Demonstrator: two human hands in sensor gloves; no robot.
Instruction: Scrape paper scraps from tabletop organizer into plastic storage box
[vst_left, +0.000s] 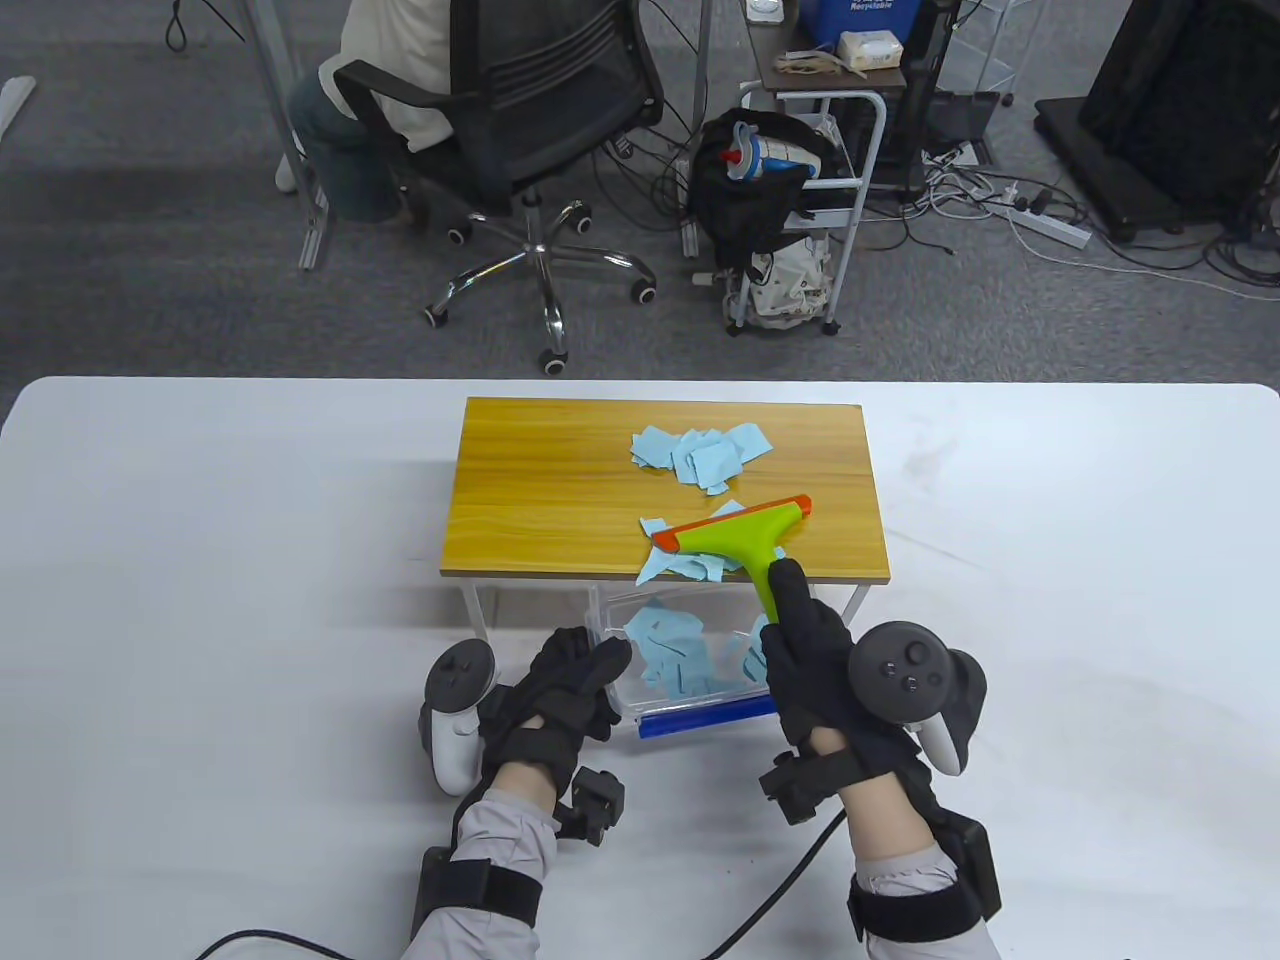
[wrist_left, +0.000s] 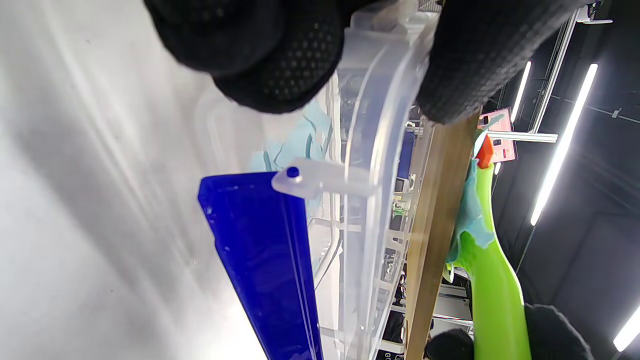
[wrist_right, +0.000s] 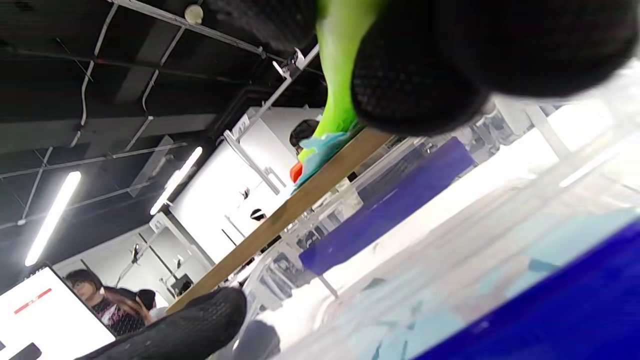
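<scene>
White desk (vst_left: 200, 560) carries one wooden-topped organizer (vst_left: 560, 490), and every place below is told from it. Your right hand (vst_left: 815, 665) wraps the handle of one green scraper (vst_left: 745, 545); its handle runs from your hand up toward the organizer's middle, and its orange blade (vst_left: 730, 520) lies crosswise, tilted up to the right. Two heaps of blue paper scraps lie on the organizer: one (vst_left: 700, 455) near its far edge, one (vst_left: 680, 560) under the blade at its near edge, partly overhanging. One clear plastic storage box (vst_left: 690, 665) sits just below that near edge, already holding scraps, its blue clasp (vst_left: 705, 715) toward you. Your left hand (vst_left: 560, 690) grips the box's left rim, fingers curled over it. Bare wood stretches left of the heaps.
</scene>
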